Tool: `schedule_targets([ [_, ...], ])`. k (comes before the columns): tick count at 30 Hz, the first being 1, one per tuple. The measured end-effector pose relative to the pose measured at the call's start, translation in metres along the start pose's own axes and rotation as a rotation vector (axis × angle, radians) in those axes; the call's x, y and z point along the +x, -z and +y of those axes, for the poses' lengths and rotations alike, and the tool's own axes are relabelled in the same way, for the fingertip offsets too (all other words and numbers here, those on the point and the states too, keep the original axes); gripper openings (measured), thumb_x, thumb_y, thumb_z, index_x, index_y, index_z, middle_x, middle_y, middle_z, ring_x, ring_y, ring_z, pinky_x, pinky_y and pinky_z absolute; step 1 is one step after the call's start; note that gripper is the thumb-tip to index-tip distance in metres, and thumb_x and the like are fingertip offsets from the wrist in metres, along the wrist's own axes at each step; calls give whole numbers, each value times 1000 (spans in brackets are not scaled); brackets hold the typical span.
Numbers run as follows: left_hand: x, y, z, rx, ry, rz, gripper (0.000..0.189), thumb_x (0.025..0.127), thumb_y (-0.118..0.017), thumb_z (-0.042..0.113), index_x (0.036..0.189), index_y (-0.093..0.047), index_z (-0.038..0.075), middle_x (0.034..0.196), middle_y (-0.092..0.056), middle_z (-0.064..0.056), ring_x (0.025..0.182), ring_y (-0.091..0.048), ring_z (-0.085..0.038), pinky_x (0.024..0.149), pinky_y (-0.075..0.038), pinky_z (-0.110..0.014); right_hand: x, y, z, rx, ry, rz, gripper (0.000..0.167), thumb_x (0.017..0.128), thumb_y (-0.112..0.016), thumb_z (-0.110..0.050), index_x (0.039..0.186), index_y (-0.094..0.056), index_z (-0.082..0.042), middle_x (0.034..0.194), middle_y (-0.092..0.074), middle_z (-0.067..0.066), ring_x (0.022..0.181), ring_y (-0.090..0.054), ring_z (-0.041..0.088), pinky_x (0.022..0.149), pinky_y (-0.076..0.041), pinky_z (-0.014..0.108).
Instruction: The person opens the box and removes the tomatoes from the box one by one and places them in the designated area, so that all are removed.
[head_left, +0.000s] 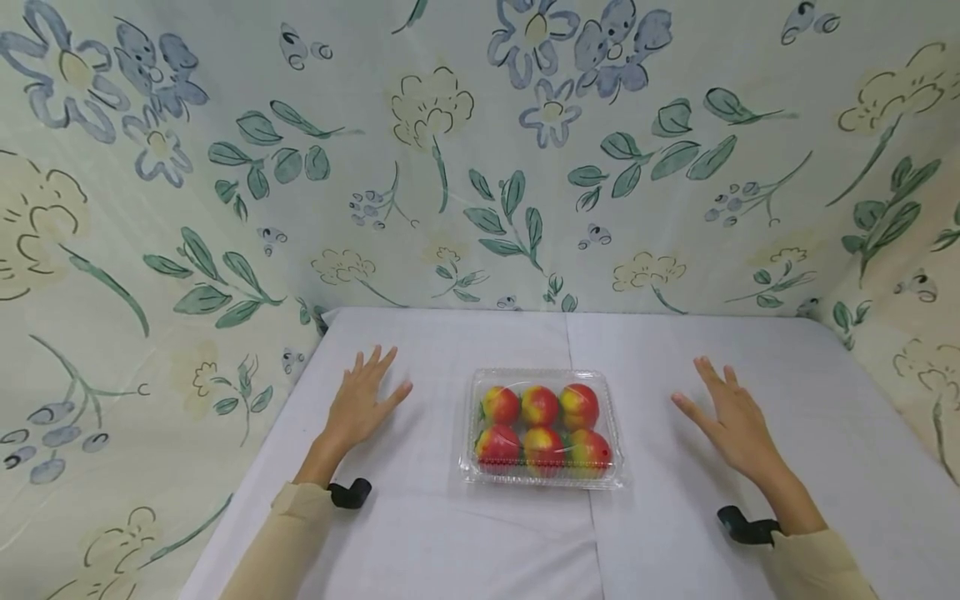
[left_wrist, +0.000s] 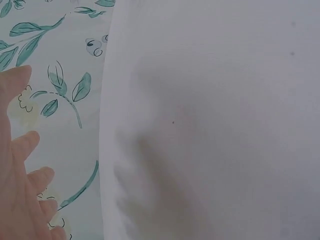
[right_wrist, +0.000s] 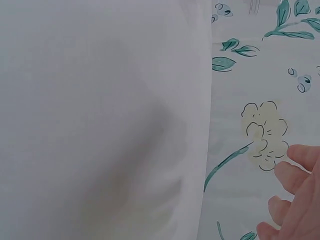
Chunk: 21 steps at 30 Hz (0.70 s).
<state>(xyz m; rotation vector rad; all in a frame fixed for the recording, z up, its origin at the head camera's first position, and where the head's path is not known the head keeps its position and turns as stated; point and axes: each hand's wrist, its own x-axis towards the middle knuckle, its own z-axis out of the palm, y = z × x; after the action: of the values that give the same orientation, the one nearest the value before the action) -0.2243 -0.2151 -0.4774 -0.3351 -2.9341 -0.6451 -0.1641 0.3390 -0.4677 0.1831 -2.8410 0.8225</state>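
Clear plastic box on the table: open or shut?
The box looks shut: its clear lid lies over the six red-yellow fruits, with glare on the plastic. Whether it's latched, cannot tell.

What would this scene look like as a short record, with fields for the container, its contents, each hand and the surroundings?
container: clear plastic box, between the two hands
contents: six round red-and-yellow fruits, in two rows of three
left hand: the left hand has its fingers spread, is apart from the box, and holds nothing
right hand: the right hand has its fingers spread, is also apart from the box, and holds nothing
surface: white cloth under the box
backdrop: pale fabric with flowers and leaves
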Motion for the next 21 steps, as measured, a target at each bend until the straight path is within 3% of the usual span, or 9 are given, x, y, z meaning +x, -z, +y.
schedule_targets([
  [21, -11, -12, 6, -45, -14, -6, 77, 98, -47, 61, 159, -27, 19, 162, -20, -16, 147, -9, -47, 114, -11, -68, -10, 2, -32, -28, 92, 52, 80, 100, -57, -40, 158, -17, -2, 160, -18, 27, 149, 3, 41, 117, 8, 61],
])
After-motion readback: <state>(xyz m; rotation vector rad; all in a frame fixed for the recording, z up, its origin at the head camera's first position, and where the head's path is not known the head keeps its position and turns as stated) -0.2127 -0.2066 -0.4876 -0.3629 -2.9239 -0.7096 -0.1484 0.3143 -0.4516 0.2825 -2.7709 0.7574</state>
